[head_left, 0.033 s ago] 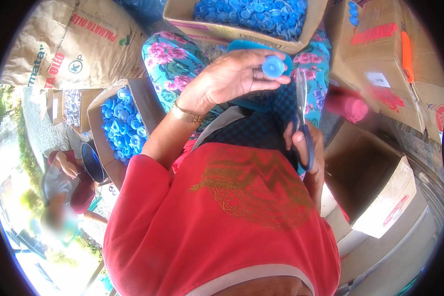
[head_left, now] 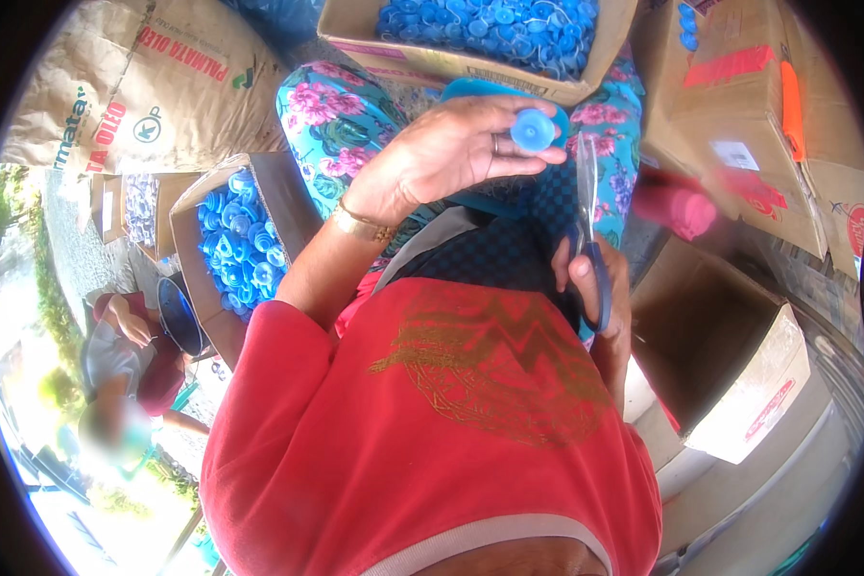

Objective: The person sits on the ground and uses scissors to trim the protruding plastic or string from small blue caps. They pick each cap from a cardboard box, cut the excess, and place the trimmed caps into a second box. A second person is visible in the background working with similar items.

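Note:
My left hand [head_left: 456,154], palm upward with a ring and a gold bracelet, holds a small round blue plastic piece [head_left: 533,129] at its fingertips, above my lap. Behind those fingers is a turquoise plastic container [head_left: 470,88], mostly hidden. My right hand [head_left: 590,293] grips scissors [head_left: 595,266] with dark blue handles, blades pointing up beside the blue piece, not visibly touching it. My legs in floral trousers [head_left: 312,101] lie either side of a dark checked cloth [head_left: 557,202].
Boxes of blue pieces stand ahead [head_left: 581,88] and at left [head_left: 190,221]. An open box [head_left: 739,403] is at right, near stacked cartons [head_left: 749,106] and a pink object [head_left: 686,211]. A paper sack [head_left: 187,106] lies upper left. Another person [head_left: 134,355] sits at left beside a bucket [head_left: 173,317].

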`<state>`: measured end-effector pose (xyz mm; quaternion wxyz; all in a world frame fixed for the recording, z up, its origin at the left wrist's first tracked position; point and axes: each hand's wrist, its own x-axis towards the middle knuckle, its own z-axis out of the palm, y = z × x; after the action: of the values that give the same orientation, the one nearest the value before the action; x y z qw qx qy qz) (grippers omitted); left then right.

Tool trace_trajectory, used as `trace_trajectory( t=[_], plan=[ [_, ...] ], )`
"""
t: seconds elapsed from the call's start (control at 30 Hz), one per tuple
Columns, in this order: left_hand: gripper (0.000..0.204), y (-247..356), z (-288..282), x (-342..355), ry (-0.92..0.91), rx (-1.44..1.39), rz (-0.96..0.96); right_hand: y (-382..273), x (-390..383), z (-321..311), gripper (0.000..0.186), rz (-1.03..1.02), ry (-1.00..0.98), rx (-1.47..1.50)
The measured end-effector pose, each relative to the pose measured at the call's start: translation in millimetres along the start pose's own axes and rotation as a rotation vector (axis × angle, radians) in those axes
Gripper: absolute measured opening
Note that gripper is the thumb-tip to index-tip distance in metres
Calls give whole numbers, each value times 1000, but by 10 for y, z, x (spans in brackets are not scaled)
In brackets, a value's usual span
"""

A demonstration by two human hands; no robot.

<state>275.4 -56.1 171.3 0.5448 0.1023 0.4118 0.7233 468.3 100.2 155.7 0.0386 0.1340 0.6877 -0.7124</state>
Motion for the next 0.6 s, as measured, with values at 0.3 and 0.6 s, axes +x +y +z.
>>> trace_trajectory(
  t=[0.3, 0.6],
  plan=[
    [44, 57, 62, -33, -51, 46, 60, 0, 44, 11, 51, -7, 25, -16],
    [38, 7, -29, -20, 25, 219, 119, 13, 90, -5, 47, -19, 61, -42]
  ],
)
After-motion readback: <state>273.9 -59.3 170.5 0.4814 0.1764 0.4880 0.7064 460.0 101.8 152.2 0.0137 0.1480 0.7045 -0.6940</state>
